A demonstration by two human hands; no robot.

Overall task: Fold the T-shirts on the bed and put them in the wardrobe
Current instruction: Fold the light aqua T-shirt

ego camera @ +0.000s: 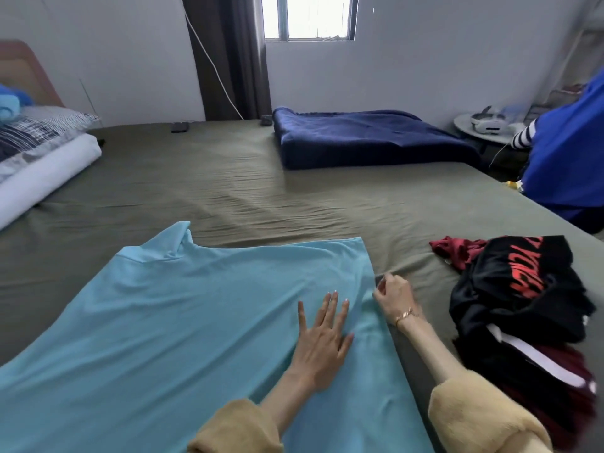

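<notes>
A light blue T-shirt (170,322) lies spread flat on the olive-green bed sheet (228,184) in front of me. My left hand (322,341) rests flat on it near its right side, fingers straight. My right hand (394,297) pinches the shirt's right edge with curled fingers; a gold bracelet is on that wrist. A heap of unfolded clothes lies at the right: a black T-shirt with red print (523,282) on top and dark red garments (457,251) under and behind it.
A folded navy blanket (366,138) lies at the far side of the bed. Pillows and a white roll (42,158) sit at the far left. A small round table (483,129) and hanging blue fabric (568,152) stand at the right, past the bed's edge.
</notes>
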